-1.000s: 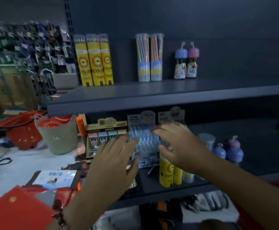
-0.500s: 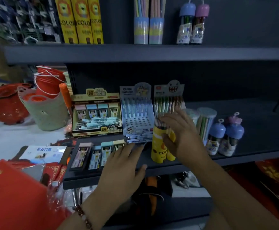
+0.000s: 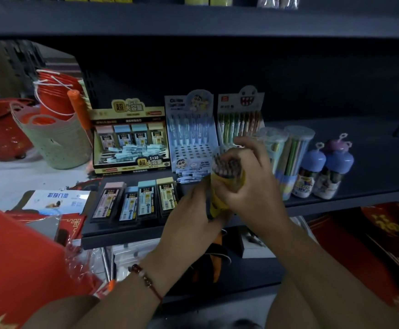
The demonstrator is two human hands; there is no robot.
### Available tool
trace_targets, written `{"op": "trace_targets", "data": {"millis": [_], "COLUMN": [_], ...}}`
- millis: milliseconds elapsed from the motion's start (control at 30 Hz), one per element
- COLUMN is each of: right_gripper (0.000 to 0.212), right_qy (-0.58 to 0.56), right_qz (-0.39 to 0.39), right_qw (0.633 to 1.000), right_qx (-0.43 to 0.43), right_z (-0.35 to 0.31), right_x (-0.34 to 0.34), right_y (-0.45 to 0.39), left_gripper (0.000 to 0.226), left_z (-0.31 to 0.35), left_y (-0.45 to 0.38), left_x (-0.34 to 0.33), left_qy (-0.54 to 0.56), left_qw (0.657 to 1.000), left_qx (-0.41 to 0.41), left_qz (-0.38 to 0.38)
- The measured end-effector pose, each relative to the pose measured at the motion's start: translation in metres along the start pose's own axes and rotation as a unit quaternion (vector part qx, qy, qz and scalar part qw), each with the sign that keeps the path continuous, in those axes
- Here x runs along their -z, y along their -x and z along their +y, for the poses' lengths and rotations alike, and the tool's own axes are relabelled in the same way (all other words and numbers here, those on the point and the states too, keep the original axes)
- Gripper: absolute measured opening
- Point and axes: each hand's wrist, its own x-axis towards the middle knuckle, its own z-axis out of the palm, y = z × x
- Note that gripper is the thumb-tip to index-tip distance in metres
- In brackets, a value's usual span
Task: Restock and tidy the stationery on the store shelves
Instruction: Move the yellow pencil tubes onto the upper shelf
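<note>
here, yellow pencil tube point(image 3: 219, 200) tilted, top toward camera, both hands gripping

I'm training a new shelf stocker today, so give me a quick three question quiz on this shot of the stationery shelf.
1. True or false: the right hand has its grip round the yellow pencil tube.
2. How many flat lead cases lie in a row at the shelf front, left of the hands?
3. Multiple choice: which item stands directly left of the blue pen display? A. the blue-capped bottles B. the clear pencil tubs C. the black-and-gold refill box

Key
1. True; the left hand supports the tube lower down.
2. Four.
3. C.
</note>
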Motion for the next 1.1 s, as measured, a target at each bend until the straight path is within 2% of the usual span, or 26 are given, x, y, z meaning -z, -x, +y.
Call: {"op": "trace_targets", "data": {"millis": [100, 200, 333, 400, 500, 567, 633, 733, 900, 1000, 1100], "right_gripper": [0.038, 0.042, 0.054, 0.068, 0.09, 0.08, 0.063, 0.051, 0.044, 0.047, 0.046], "right_qy": [-0.045, -0.09, -0.236, -0.252, -0.246, -0.252, -0.249, -0.245, -0.258, -0.264, -0.274], "right_qz": [-0.01, -0.051, -0.097, -0.175, -0.346, -0.389, -0.363, -0.296, -0.217, -0.177, -0.172], "right_qw": [0.999, 0.994, 0.959, 0.933, 0.873, 0.856, 0.87, 0.894, 0.913, 0.926, 0.927], "right_qx": [-0.002, -0.016, -0.124, -0.187, -0.239, -0.231, -0.223, -0.231, -0.229, -0.205, -0.189], "right_z": [-0.011, -0.02, -0.017, -0.004, 0.008, 0.004, -0.005, -0.014, -0.031, -0.043, -0.058], "right_x": [0.003, 0.006, 0.016, 0.019, 0.018, 0.014, 0.009, 0.003, 0.003, 0.013, 0.026], "right_y": [0.007, 0.013, 0.018, 0.022, 0.035, 0.044, 0.049, 0.056, 0.062, 0.053, 0.044], "left_gripper": [0.057, 0.062, 0.037, 0.026, 0.023, 0.03, 0.036, 0.033, 0.062, 0.099, 0.113], "left_z": [0.008, 0.008, 0.007, 0.007, 0.005, 0.004, 0.007, 0.01, 0.023, 0.036, 0.054], "left_y": [0.002, 0.008, 0.015, 0.016, 0.02, 0.024, 0.028, 0.032, 0.04, 0.045, 0.046], "left_x": [0.001, 0.003, 0.008, 0.013, 0.022, 0.028, 0.033, 0.038, 0.052, 0.068, 0.097], "left_qy": [0.085, 0.137, 0.233, 0.268, 0.33, 0.36, 0.392, 0.408, 0.423, 0.374, 0.305], "left_qw": [0.996, 0.988, 0.97, 0.959, 0.933, 0.919, 0.903, 0.896, 0.893, 0.917, 0.939], "left_qx": [0.034, 0.067, 0.072, 0.092, 0.141, 0.158, 0.168, 0.167, 0.131, 0.062, -0.027], "left_qz": [0.005, 0.017, -0.003, 0.003, 0.025, 0.033, 0.046, 0.053, 0.074, 0.125, 0.157]}}
